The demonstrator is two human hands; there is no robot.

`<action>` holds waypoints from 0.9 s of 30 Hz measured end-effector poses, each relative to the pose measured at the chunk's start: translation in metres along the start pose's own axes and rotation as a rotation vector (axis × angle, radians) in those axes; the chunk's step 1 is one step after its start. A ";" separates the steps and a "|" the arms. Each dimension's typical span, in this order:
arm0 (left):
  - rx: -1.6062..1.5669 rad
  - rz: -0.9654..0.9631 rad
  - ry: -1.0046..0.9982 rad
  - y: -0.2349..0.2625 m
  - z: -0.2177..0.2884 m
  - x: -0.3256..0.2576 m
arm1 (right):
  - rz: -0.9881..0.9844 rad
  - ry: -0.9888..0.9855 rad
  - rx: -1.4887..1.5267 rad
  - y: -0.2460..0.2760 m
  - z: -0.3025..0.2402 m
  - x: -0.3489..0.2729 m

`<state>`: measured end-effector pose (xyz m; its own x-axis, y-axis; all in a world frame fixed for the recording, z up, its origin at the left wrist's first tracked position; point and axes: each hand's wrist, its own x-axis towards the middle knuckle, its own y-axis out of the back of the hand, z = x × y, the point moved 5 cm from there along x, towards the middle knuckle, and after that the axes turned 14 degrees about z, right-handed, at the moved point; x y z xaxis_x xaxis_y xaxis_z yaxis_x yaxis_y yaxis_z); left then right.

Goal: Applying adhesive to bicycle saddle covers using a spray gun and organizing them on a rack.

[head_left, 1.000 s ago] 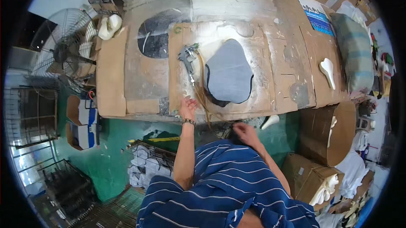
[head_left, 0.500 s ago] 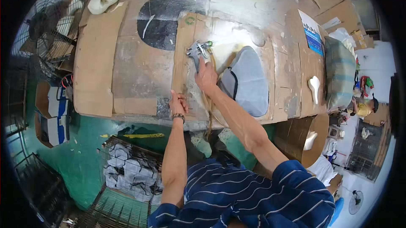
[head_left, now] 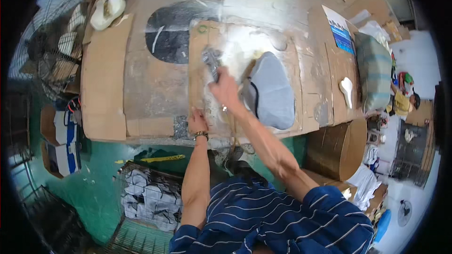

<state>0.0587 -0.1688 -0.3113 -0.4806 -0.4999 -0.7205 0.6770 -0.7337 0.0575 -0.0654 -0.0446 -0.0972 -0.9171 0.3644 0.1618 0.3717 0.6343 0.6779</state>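
My right hand [head_left: 225,90] is closed round the grip of a metal spray gun [head_left: 211,59], blurred by motion, above the cardboard sheet [head_left: 198,80]. A thin yellowish hose [head_left: 234,134] hangs below that hand, over the table's near edge. Just to the right lies a grey fabric-like cover [head_left: 274,91], rounded and tapering, with a black strip along its left side; nothing touches it. My left hand [head_left: 197,122] rests on the near edge of the cardboard with its fingers stretched forward. A beaded bracelet circles that wrist.
White saddle-shaped pieces [head_left: 107,13] [head_left: 346,92] lie at the table's far left and right. A striped cushion [head_left: 373,72] sits at the right end. Below the near edge are a wire crate [head_left: 141,230] with grey pieces and a cardboard box [head_left: 336,150]. A large fan [head_left: 40,42] stands left.
The spray gun has turned in my right hand's grip and moved slightly left and nearer. My left hand's curled fingers have straightened onto the cardboard. The whole view has shifted a little.
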 end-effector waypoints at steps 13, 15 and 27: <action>-0.252 -0.327 0.036 0.014 0.017 -0.045 | -0.268 -0.033 0.144 0.342 0.072 -0.212; -0.349 -0.354 -0.169 0.008 0.040 -0.101 | -0.159 0.106 0.153 0.411 0.101 -0.225; 1.282 -0.570 -1.903 -0.152 0.067 -0.326 | 0.175 -0.053 0.130 0.625 0.168 -0.293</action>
<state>0.0754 0.0748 -0.0393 -0.7099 0.6205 0.3332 0.1494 -0.3296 0.9322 0.4596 0.3599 0.1589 -0.8296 0.5094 0.2286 0.5427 0.6395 0.5446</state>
